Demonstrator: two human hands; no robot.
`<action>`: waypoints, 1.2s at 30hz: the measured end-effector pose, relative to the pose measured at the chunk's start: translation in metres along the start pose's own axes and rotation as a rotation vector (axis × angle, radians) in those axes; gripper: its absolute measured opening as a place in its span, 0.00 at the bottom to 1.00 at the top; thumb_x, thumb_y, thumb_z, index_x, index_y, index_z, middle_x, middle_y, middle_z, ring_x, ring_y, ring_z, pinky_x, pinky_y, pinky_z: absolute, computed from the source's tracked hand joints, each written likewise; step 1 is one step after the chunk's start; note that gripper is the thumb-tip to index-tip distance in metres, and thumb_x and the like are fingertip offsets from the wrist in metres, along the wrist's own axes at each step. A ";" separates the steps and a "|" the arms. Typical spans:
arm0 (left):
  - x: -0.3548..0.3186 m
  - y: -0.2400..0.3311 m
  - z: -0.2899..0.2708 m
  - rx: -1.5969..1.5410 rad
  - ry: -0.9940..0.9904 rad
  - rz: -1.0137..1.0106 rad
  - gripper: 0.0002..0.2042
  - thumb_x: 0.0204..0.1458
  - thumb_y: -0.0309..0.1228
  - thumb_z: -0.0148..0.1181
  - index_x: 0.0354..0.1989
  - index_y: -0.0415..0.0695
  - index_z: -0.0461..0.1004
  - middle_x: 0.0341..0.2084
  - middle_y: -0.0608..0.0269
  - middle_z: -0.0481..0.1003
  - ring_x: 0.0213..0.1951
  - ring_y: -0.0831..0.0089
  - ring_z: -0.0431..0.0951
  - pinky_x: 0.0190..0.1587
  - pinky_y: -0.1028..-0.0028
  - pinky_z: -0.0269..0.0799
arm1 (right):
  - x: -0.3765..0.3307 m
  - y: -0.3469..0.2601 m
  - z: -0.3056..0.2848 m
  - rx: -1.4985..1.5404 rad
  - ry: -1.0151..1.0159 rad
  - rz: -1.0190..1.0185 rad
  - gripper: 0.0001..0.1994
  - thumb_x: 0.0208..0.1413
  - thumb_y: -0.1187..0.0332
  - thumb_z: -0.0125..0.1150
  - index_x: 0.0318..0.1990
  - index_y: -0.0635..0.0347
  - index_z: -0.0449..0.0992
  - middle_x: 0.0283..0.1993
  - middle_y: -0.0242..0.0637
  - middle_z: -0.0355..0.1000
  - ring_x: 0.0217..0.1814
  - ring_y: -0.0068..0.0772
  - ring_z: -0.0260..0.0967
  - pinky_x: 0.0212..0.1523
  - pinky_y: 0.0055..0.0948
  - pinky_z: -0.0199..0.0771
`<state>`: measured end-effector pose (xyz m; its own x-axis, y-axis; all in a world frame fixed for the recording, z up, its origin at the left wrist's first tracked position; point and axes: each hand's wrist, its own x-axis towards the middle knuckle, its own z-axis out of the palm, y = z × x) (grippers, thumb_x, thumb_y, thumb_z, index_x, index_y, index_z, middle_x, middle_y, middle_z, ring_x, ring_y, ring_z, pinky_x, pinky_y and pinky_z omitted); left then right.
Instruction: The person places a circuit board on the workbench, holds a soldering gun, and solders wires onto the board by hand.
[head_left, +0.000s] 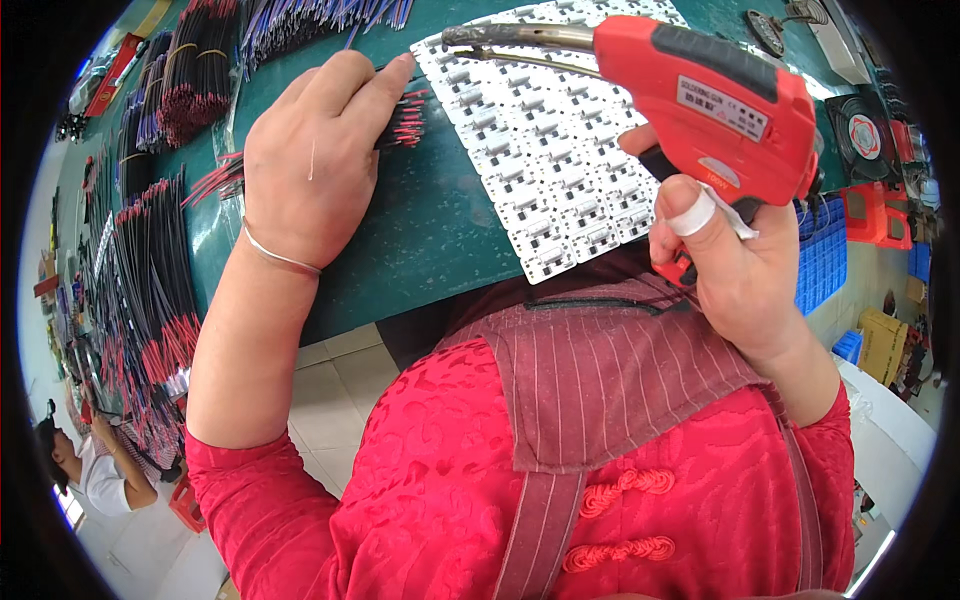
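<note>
2 hands work over a green table (430, 230): left hand (310, 160) fingers pinch wires (405, 118), right hand (735, 255) grips a red soldering gun (700, 100).

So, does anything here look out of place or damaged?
The white panel hangs past the table edge toward the person. The right hand has a taped finger. Nothing looks spilled or broken.

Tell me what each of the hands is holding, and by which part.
The right hand grips the red soldering gun by its handle. The left hand pinches a small bunch of black-and-red wires near their ends.
</note>
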<state>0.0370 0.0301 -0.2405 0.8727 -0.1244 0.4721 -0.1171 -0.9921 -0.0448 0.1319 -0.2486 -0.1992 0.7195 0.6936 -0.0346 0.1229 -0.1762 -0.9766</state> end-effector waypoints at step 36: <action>0.004 -0.003 0.004 0.018 -0.010 -0.004 0.21 0.36 0.15 0.60 0.42 0.48 0.80 0.33 0.62 0.73 0.36 0.63 0.77 0.36 0.68 0.73 | 0.008 0.013 0.007 -0.057 -0.041 -0.123 0.14 0.60 0.70 0.61 0.52 0.64 0.71 0.44 0.39 0.73 0.27 0.18 0.66 0.27 0.20 0.70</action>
<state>0.0430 0.0324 -0.2420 0.8777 -0.1208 0.4637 -0.1057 -0.9927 -0.0586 0.1345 -0.2409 -0.2137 0.6679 0.7405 0.0746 0.2476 -0.1266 -0.9606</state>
